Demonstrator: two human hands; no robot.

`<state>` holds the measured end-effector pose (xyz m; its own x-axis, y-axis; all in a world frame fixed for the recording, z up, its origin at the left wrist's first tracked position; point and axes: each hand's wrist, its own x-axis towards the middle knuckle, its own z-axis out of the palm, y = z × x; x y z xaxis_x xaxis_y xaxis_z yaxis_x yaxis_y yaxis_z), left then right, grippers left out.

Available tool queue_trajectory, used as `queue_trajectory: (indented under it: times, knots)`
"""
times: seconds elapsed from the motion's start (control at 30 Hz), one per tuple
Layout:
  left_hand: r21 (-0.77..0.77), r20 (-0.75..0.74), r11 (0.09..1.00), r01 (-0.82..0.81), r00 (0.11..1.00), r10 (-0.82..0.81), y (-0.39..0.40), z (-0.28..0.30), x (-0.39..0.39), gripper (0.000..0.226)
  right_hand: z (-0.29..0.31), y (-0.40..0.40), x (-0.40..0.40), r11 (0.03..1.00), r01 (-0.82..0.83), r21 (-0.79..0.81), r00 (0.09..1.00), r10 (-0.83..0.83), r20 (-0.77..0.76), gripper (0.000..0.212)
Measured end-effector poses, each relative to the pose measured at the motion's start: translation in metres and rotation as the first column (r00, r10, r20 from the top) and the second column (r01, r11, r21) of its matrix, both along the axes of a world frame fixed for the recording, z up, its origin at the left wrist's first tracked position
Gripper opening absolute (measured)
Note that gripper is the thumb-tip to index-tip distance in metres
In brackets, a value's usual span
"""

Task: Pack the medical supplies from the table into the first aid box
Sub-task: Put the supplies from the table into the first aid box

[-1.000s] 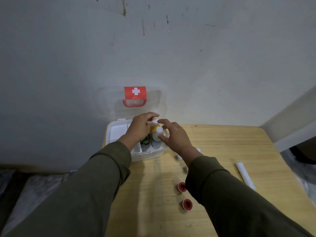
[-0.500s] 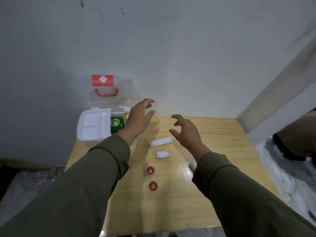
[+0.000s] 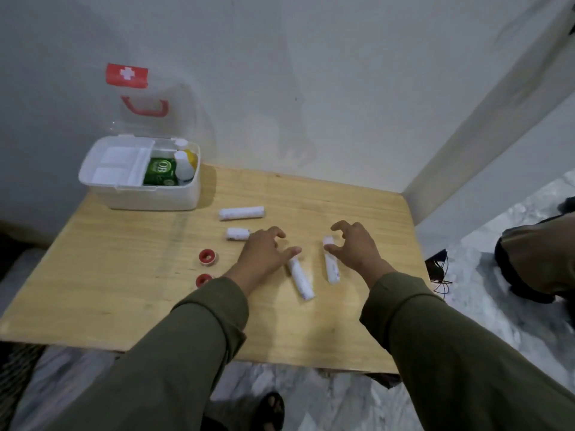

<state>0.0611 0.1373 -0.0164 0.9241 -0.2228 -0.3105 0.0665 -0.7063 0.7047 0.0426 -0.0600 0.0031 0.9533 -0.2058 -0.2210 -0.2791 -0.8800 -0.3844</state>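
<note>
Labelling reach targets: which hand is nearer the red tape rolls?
Left. The left hand hovers just right of the two red tape rolls; the right hand is farther right, over a white bandage roll.

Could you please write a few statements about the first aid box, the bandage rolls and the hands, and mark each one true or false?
1. The first aid box stands open with its lid up. True.
2. Four white bandage rolls lie on the table. True.
3. The right hand grips a red tape roll. False: it hovers over a bandage roll, holding nothing.
4. The green packet lies on the table beside the box. False: it sits inside the box.
5. Two red tape rolls lie to the left of the left hand. True.
</note>
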Motion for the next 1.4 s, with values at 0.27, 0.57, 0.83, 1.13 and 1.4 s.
queue_trajectory:
  times: [0.27,0.57,0.83,1.13,1.4]
  knots:
    - [0.069,-0.063,0.997,-0.029,0.997,0.034,-0.021,-0.016,-0.016,0.048,-0.020,-0.004,0.003,0.999,-0.024,0.049,0.997,0.027,-0.078,0.055]
    - [-0.062,-0.113,0.997,-0.048,0.993,0.040,-0.027,-0.016,-0.014,0.031,-0.020,-0.001,0.004,0.996,-0.020,0.088,0.995,0.028,-0.091,0.043]
    - [-0.177,0.007,0.983,-0.056,0.998,0.058,-0.004,0.018,0.011,0.026,0.021,0.021,0.023,0.973,-0.019,0.229,0.996,-0.002,0.092,0.037]
    - [-0.322,0.237,0.927,-0.192,0.932,0.276,0.095,0.085,0.073,0.027,0.077,0.111,0.078,0.929,-0.107,0.354,0.943,-0.018,0.331,0.032]
    - [-0.368,0.237,0.898,-0.243,0.909,0.343,0.192,0.099,0.121,0.028,0.097,0.218,0.118,0.898,-0.162,0.409,0.906,-0.029,0.422,0.033]
